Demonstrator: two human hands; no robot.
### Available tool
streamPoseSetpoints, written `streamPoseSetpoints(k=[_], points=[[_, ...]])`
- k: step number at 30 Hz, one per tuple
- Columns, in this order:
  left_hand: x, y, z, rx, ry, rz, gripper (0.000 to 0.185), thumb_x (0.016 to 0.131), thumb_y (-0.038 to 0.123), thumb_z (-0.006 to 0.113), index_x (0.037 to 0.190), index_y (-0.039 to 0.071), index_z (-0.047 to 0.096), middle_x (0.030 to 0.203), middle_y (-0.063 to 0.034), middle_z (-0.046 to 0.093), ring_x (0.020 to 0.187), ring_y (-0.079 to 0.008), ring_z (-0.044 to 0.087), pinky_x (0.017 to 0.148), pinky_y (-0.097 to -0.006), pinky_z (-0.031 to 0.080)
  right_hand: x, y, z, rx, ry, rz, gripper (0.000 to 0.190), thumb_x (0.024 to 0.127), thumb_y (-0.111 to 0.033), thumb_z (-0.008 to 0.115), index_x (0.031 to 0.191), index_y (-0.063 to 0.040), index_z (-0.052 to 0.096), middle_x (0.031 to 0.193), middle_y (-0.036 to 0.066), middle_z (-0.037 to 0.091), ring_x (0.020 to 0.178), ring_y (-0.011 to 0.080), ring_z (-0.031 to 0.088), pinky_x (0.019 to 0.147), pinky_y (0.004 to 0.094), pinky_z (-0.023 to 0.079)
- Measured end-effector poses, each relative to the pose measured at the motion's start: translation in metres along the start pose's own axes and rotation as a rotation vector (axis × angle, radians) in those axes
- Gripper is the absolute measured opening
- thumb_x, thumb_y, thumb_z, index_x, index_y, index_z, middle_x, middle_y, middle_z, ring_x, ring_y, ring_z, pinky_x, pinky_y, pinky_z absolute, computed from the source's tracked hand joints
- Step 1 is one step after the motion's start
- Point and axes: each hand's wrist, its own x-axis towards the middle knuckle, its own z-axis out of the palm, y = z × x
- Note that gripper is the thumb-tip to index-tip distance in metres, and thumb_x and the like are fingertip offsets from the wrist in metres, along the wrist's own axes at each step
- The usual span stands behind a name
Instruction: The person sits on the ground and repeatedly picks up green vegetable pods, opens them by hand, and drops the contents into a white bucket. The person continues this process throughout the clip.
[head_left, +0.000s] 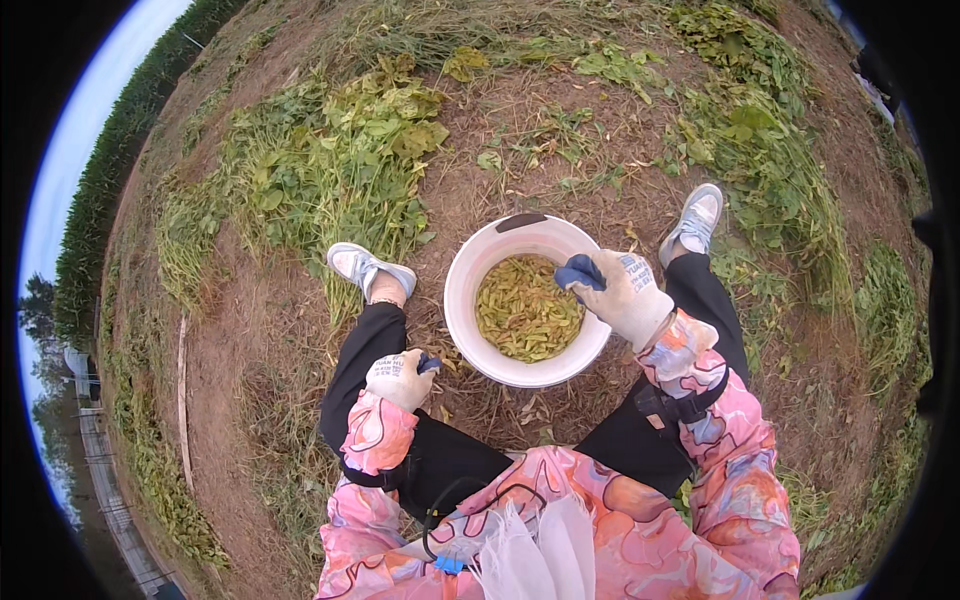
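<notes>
A white plastic bucket (459, 300) stands on the soil between my feet, with many green and yellowish bean pods (529, 309) inside. At the bucket's right rim is my right hand (619, 292), in a white work glove with blue fingertips; its fingers are curled over the rim, and whether they hold anything is not clear. My left hand (405, 377), gloved alike, rests by my left knee, left of the bucket and apart from it. Its fingers are curled, and nothing shows in them.
Heaps of pulled leafy plants (360, 165) lie ahead on the left, with more leafy plants (772, 150) on the right. My sneakers (371, 270) flank the bucket. A long thin strip (183, 405) lies on the soil at left. Tall green crops (112, 172) stand farther off.
</notes>
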Motion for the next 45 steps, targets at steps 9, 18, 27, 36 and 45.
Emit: streamPoseSetpoints(k=[9, 18, 27, 36, 45], points=[[0.046, 0.039, -0.055, -0.438, 0.054, 0.163, 0.03, 0.079, 0.013, 0.065, 0.109, 0.01, 0.062, 0.093, -0.0125, 0.065, 0.085, -0.0285, 0.064, 0.076, -0.0369, 0.05, 0.008, -0.033, -0.031, 0.389, -0.106, 0.227, 0.035, 0.085, 0.003, 0.049, 0.119, -0.005, 0.056, 0.083, 0.001, 0.06, 0.068, 0.0058, 0.055, 0.056, 0.0212, 0.045], [0.096, 0.114, -0.009, -0.753, -0.547, -0.08, 0.036, 0.089, 0.01, 0.055, 0.125, 0.007, 0.054, 0.095, -0.0043, 0.065, 0.066, -0.0109, 0.063, 0.047, -0.0227, 0.049, 0.0, -0.021, -0.057, 1.037, 0.026, 0.22, 0.029, 0.088, -0.001, 0.045, 0.115, -0.002, 0.056, 0.087, 0.003, 0.062, 0.067, 0.0057, 0.055, 0.06, 0.0188, 0.046], [0.127, 0.114, 0.064, -0.239, -0.403, -0.056, 0.046, 0.082, 0.025, 0.059, 0.123, 0.006, 0.052, 0.106, -0.0198, 0.064, 0.102, -0.0357, 0.059, 0.088, -0.0423, 0.046, -0.014, -0.013, -0.079, 1.331, 0.088, 0.252, 0.026, 0.093, -0.008, 0.05, 0.116, 0.002, 0.056, 0.086, 0.006, 0.062, 0.066, 0.0095, 0.057, 0.062, 0.0218, 0.048], [0.128, 0.11, 0.082, -0.014, -0.215, 0.633, 0.018, 0.08, 0.01, 0.056, 0.096, 0.006, 0.063, 0.083, -0.0137, 0.064, 0.078, -0.0278, 0.065, 0.065, -0.0362, 0.051, -0.018, 0.002, -0.09, 1.365, 0.168, 0.307, 0.028, 0.094, -0.015, 0.052, 0.116, 0.002, 0.056, 0.086, 0.005, 0.063, 0.067, 0.0094, 0.058, 0.062, 0.0214, 0.048], [0.143, 0.122, 0.083, -0.321, -0.232, 0.446, 0.01, 0.079, 0.009, 0.057, 0.086, 0.006, 0.063, 0.077, -0.014, 0.063, 0.071, -0.0282, 0.064, 0.06, -0.0366, 0.05, -0.016, 0.005, -0.089, 1.413, 0.163, 0.364, 0.027, 0.092, -0.011, 0.054, 0.116, 0.002, 0.056, 0.087, 0.007, 0.062, 0.068, 0.0096, 0.057, 0.064, 0.0227, 0.047]])
